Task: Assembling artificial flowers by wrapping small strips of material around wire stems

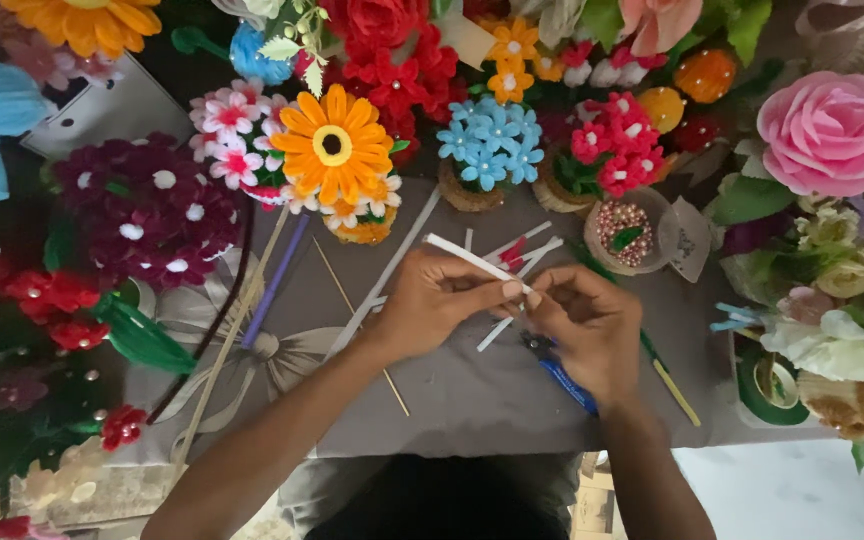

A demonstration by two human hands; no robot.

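- White, thin and straight, a pipe cleaner [472, 257] is held between both hands near the middle of the grey worktop [472, 400], slanting up and away to the person's left.
- Left hand [437, 300] has its fingers curled shut around the middle of that pipe cleaner, thumb pressing on top.
- Right hand [587, 325] pinches the near end of the same pipe cleaner between thumb and forefinger, the two hands touching at the fingertips.
- More white strips [517, 270] lie loose on the worktop just under and beyond the hands, fanned out at different angles.
- Blue-handled pliers [562, 375] lie on the worktop beneath the right hand, partly hidden by it.
- A thin wooden stick [357, 325] lies slantwise under the left forearm, and a purple stem [277, 280] lies further toward the left edge.
- An orange flower [332, 148] with a dark centre stands at the far edge, left of the hands, with pink and white blooms beside it.
- Small blue flowers [490, 140] and red flowers [617, 140] sit in little pots along the far edge, straight ahead of the hands.
- A small bowl of beads [624, 232] sits just beyond the right hand.
- A large pink rose [832, 130] fills the far right corner, well apart from the hands.
- A roll of green tape [774, 385] rests at the right edge.
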